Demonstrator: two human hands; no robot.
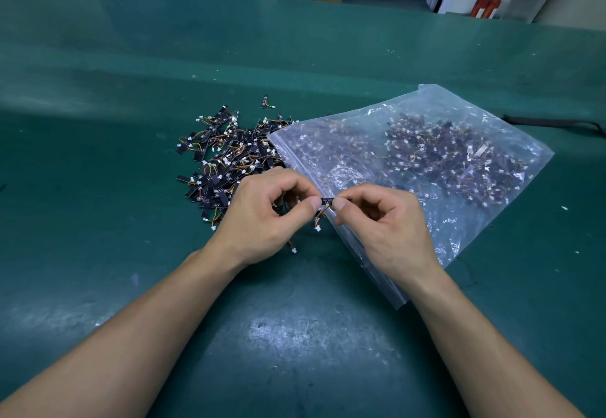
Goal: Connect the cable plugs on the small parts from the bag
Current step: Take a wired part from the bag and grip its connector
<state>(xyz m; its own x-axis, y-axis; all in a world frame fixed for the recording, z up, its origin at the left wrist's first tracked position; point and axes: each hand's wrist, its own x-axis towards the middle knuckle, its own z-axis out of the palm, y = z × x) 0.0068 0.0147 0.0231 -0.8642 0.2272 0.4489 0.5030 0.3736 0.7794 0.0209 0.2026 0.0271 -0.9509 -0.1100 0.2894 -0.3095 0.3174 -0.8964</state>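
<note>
- Our left grip (262, 217) and right grip (383, 224) meet over the worktop (131, 96), with both forearms angled inward.
- Each pinches one end of a small black strip (327, 200) between thumb and forefinger.
- Its thin wires dangle below the pinch and end in a white plug (318, 228).
- A loose pile of parts (226, 158) lies beyond the left grip, and the clear bag (426, 116) beyond the right.

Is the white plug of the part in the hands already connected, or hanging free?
Hanging free: the white plug dangles on its wires below the black part that the left hand and right hand pinch.
</note>
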